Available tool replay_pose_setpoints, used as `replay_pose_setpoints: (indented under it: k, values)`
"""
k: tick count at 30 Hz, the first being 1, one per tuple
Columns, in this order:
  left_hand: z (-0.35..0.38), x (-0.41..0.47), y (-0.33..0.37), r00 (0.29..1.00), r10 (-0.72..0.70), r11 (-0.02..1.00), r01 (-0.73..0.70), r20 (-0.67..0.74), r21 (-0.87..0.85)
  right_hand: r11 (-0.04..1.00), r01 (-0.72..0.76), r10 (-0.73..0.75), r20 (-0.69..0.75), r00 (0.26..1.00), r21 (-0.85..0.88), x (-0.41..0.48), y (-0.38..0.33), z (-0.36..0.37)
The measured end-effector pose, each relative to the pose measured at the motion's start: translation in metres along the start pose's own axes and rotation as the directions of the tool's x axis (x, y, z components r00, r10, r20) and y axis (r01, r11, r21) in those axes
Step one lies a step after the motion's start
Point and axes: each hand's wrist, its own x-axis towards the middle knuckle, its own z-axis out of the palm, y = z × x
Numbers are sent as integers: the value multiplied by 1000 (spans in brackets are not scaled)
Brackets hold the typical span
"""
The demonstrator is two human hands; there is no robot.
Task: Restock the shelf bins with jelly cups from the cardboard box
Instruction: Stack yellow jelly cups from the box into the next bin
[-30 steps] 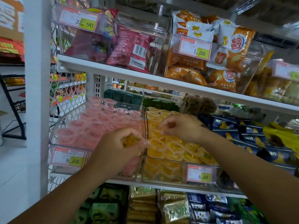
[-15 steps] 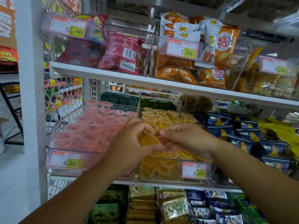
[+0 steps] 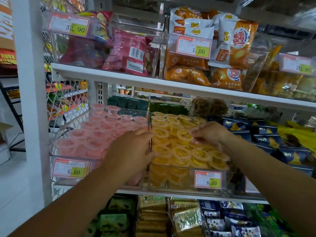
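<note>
Two clear shelf bins stand side by side on the middle shelf. The left bin [image 3: 56, 151] holds several pink jelly cups [image 3: 95, 134]. The right bin [image 3: 172, 180] is piled with yellow jelly cups [image 3: 181, 153]. My left hand [image 3: 131, 151] lies with its back to me at the wall between the two bins, thumb over the yellow side, and nothing shows in it. My right hand [image 3: 208, 132] hovers over the yellow pile, and its curled fingertips pinch a yellow jelly cup [image 3: 184, 135] lying on top.
Price tags reading 6.60 [image 3: 207, 180] hang on both bin fronts. The upper shelf [image 3: 153, 82] close above carries bins of snack bags. Blue packets [image 3: 266, 139] fill the bin to the right. A white post [image 3: 30, 100] stands left, with a cardboard flap [image 3: 5, 127] beyond it.
A second ago my left hand held a yellow cup; it met the right hand half a second ago. Now the right hand has reached deeper over the yellow pile and the left shows none.
</note>
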Motion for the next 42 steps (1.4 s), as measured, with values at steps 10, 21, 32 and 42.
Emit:
replay_pose_setpoints:
  k: [10,21,32,42]
  values:
    - [-1,-4,-6,998,52,995,-53,22,79,878,243,-225,92,970,-412,6,9,4]
    - [-1,-6,1,994,3,981,-23,-105,-193,709,378,-346,174,922,-595,1,11,2]
    - [22,12,66,993,111,573,-33,37,-819,936,351,-335,335,880,15,-76,17,-8]
    - [28,16,30,981,75,996,-82,178,35,989,126,-139,-182,973,-83,-33,19,-51]
